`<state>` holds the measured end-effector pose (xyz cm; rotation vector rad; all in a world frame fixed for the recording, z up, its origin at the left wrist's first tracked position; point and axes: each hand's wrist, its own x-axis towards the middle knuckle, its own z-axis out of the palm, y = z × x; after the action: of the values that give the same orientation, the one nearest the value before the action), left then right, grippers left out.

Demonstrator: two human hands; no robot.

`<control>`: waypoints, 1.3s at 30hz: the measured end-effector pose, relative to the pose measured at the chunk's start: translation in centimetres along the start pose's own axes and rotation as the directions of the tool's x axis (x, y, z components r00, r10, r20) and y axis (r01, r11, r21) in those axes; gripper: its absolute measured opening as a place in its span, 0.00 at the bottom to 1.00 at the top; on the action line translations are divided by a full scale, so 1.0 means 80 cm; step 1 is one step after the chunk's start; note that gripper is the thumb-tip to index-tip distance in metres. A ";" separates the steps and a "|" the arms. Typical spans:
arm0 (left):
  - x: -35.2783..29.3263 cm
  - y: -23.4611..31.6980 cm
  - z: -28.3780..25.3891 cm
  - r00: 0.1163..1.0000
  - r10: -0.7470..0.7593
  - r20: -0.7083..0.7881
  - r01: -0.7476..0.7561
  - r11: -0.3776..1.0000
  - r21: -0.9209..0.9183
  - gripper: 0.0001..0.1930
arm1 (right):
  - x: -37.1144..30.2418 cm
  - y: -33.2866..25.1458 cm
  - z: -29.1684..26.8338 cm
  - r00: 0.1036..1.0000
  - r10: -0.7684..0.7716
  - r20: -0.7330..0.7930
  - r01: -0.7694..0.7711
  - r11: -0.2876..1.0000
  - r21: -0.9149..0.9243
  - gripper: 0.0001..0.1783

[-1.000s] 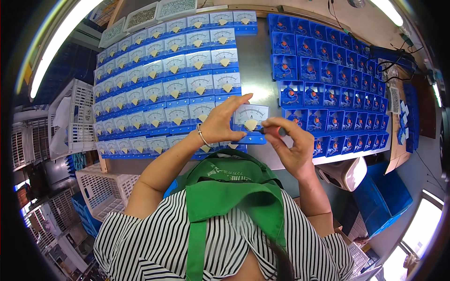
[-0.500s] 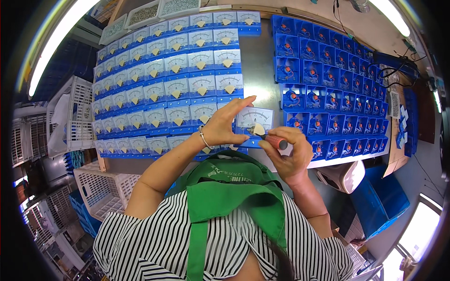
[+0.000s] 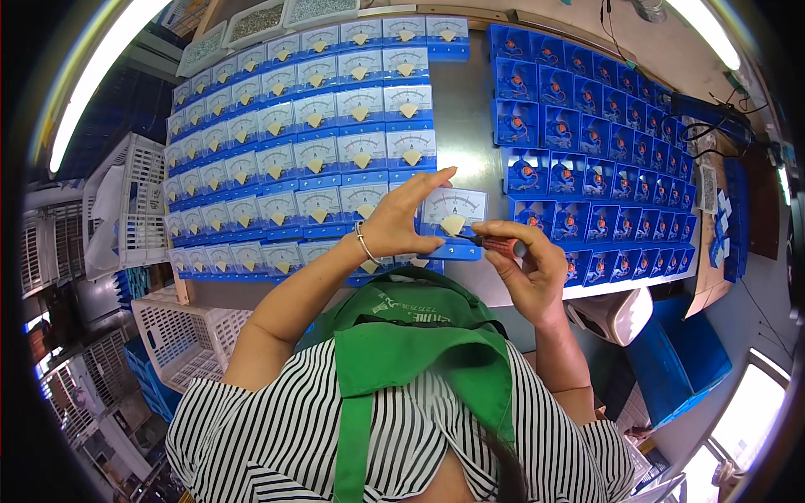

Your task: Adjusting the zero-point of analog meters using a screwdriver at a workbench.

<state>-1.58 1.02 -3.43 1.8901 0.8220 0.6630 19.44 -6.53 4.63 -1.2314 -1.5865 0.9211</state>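
A panel ammeter (image 3: 454, 220) with a white dial and a blue base stands in front of me. My left hand (image 3: 401, 220) grips it along its left side, thumb at the base's front and fingers toward the back. In my right hand (image 3: 532, 267) is a screwdriver (image 3: 504, 246) with a red and black handle. Its thin shaft points left, the tip close to the lower part of the meter's front, near the cream wedge-shaped piece. Whether the tip touches anything is too small to tell.
Rows of similar meters (image 3: 315, 157) fill the table's left side. On the right stand rows of blue open housings (image 3: 566, 178) with red-orange coils and wires. Bins of small parts (image 3: 320, 12) sit at the far left. A white crate (image 3: 180, 335) and a blue bin (image 3: 679, 360) flank me.
The screwdriver has swung from over the cream piece to a lower, flatter position at the meter's right. My right hand has shifted slightly right. The left hand keeps its grip.
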 end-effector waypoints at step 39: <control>0.088 -0.090 -0.004 0.987 0.156 -0.032 -0.134 0.922 0.363 0.30 | -0.152 0.177 -0.021 0.918 0.370 -0.145 -0.351 0.587 -0.730 0.09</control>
<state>0.69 9.02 -9.10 2.2907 0.8956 0.6985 26.52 -15.15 -10.43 -2.2038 -1.8382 0.4895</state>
